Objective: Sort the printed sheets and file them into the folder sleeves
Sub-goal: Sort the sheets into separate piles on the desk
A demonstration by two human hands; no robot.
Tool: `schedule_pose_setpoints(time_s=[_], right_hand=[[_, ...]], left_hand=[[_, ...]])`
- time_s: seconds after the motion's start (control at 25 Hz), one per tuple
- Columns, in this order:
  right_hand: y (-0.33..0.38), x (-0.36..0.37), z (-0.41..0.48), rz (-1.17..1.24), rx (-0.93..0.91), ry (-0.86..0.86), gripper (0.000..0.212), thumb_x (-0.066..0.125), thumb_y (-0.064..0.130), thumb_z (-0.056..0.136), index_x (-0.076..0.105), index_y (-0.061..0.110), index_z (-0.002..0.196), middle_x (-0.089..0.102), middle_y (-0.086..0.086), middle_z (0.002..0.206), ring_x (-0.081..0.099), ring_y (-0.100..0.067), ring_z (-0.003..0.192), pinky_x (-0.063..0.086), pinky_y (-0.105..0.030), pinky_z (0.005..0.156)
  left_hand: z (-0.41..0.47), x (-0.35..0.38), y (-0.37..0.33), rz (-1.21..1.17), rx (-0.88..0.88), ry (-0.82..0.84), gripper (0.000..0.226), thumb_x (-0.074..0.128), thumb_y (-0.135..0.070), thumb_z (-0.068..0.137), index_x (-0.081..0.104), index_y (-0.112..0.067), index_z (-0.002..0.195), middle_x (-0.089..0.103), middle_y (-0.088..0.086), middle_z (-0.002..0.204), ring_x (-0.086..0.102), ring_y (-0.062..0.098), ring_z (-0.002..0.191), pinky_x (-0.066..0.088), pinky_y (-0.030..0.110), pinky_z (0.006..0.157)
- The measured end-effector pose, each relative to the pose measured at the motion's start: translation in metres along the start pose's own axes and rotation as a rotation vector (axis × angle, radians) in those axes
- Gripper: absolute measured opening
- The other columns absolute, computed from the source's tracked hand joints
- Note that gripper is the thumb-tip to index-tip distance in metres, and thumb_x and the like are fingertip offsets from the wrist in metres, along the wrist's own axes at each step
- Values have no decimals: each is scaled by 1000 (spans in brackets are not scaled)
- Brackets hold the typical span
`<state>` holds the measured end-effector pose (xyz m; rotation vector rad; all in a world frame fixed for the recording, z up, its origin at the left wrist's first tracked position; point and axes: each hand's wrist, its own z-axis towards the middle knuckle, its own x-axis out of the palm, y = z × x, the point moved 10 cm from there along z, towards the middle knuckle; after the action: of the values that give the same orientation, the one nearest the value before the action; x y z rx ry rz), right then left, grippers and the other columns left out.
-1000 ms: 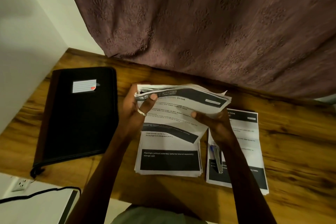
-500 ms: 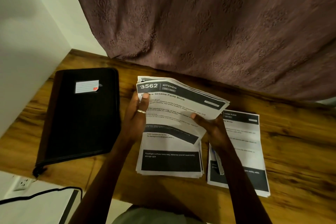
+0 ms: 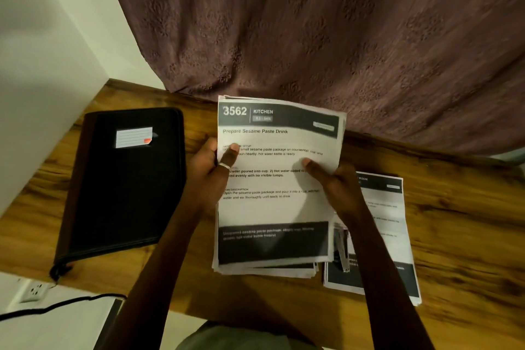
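Sorting step: reading a KITCHEN sheet (image 3: 278,179) just right of the closed folder (image 3: 122,187).
Pinched at both edges by left hand (image 3: 207,176) and right hand (image 3: 338,187) above the stack (image 3: 264,270); next, choosing its pile, probably not the ROOM pile (image 3: 383,236) farther from the folder.

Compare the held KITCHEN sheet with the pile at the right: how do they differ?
The left hand and right hand grip the KITCHEN sheet; the right pile lies on the table. The right pile's heading ends in ROOM, not KITCHEN. A metal object rests on the right pile, not the KITCHEN sheet. Both have dark top and bottom bands.
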<state>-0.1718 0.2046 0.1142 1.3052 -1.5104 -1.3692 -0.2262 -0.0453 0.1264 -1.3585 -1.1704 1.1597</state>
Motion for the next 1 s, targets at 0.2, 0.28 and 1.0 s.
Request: schedule_pose_setpoints(time_s=[0.2,0.28,1.0], right_hand=[[-19,3,-8,20,161,100,46,77,37,76,67,23,119,74,4,110,70,-18,102,51,-43,95],[-37,11,-17,72,246,127,52,81,37,74,66,21,121,73,1,113,69,-21,105,48,-47,101],[-92,5,-64,309,494,-17,27,66,26,87,63,21,114,70,-9,107,72,-24,87,57,-31,64]], left_hand=[[15,-1,4,-200,-141,2,20,55,-33,101,60,-22,117,73,11,108,73,31,95,61,50,81],[16,-2,16,-196,-201,-58,16,57,-37,100,61,-26,111,72,9,107,74,30,92,61,50,79],[-15,-4,85,-170,-469,-185,30,54,-52,98,68,-26,96,76,4,86,74,24,74,62,38,68]])
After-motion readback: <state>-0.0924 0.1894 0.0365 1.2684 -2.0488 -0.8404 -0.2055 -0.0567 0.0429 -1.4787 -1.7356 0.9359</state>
